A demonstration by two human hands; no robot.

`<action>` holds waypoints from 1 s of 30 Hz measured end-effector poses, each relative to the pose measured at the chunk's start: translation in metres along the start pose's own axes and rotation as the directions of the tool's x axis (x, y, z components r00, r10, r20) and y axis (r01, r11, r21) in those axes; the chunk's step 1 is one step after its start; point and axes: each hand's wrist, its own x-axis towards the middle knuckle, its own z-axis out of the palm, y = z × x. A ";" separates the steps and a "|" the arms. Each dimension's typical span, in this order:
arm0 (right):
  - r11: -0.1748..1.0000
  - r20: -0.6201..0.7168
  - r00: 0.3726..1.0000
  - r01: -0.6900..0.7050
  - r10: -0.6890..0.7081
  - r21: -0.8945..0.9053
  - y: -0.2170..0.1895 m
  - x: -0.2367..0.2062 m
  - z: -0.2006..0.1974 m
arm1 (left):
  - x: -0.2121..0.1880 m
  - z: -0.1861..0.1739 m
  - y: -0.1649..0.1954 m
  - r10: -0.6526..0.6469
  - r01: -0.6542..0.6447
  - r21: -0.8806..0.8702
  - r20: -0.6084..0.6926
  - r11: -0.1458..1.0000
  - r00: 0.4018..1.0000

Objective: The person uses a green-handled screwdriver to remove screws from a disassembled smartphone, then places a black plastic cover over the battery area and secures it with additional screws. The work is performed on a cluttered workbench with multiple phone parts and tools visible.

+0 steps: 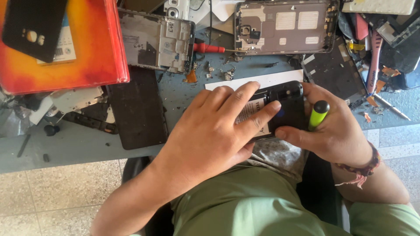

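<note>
My left hand [214,131] lies flat over an opened black phone [286,107] at the table's front edge, fingers pressing on its battery label. My right hand [332,129] grips the phone's right side, thumb under its lower edge. A yellow-green tool with a black tip [318,114] is tucked between the right hand's fingers. Most of the phone's left half is hidden under my left hand.
A dark phone screen panel [138,109] lies to the left. A red box [83,48] carries a black back cover [33,26]. Two stripped phone frames [157,41] [286,26], a red screwdriver [210,48], small loose parts and tools crowd the grey-blue table [78,146].
</note>
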 end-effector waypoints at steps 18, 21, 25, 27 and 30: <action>0.966 -0.168 0.972 0.126 -0.165 -0.224 -0.001 -0.003 -0.019 | -0.001 0.013 -0.005 -0.082 0.073 0.102 0.089 0.992 0.993; 0.995 -0.206 0.976 0.057 -0.072 -0.079 0.012 -0.011 -0.025 | -0.002 0.014 -0.004 -0.104 0.092 0.102 0.122 0.991 0.987; 0.918 -0.235 0.957 0.242 -0.172 0.314 0.031 -0.020 -0.034 | -0.002 0.016 -0.004 -0.123 0.105 0.131 0.140 0.986 0.982; 0.877 -0.244 0.931 0.345 -0.272 0.336 0.040 -0.019 -0.040 | -0.003 0.016 -0.003 -0.123 0.106 0.128 0.138 0.986 0.983; 0.825 -0.272 0.884 0.457 -0.380 0.332 0.053 -0.013 -0.047 | -0.005 0.016 -0.001 -0.128 0.110 0.141 0.121 0.984 0.984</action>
